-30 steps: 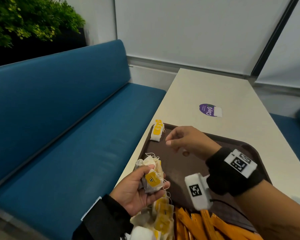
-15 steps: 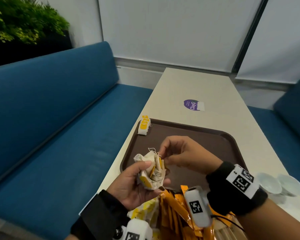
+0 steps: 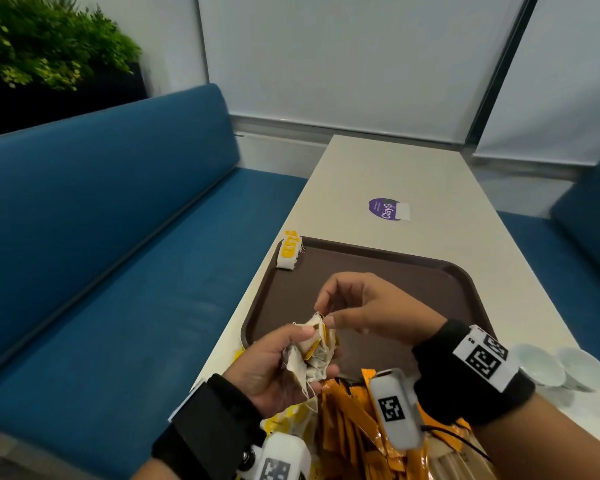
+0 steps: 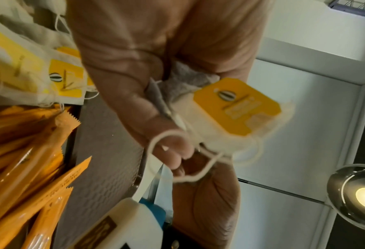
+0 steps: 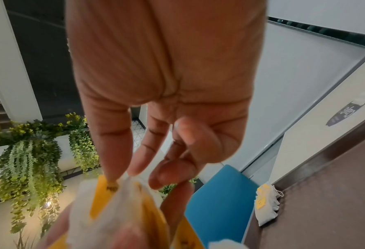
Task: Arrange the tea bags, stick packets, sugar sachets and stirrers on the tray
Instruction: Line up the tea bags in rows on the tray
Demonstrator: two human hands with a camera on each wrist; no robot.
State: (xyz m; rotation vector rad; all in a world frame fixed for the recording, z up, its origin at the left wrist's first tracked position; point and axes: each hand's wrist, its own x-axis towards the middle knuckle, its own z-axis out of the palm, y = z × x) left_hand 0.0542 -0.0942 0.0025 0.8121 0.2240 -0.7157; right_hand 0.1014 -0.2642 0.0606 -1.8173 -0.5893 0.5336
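One tea-bag bunch (image 3: 314, 348) sat clutched in the left hand (image 3: 274, 368); right hand (image 3: 368, 310) just above, fingertips (image 3: 328, 320) pinching its top.

tray (image 3: 378, 268) centre free, tea bags (image 3: 289, 250) cornered

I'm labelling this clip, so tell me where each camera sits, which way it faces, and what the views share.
Head: worn on the head, looking down at the tray; both hands and wrists show.
Left wrist: looks along the left hand, which grips a bunch of tea bags.
Right wrist: looks along the right hand, fingertips at the bunch, with the stack of tea bags beyond.
Shared: every view shows the bunch of tea bags.
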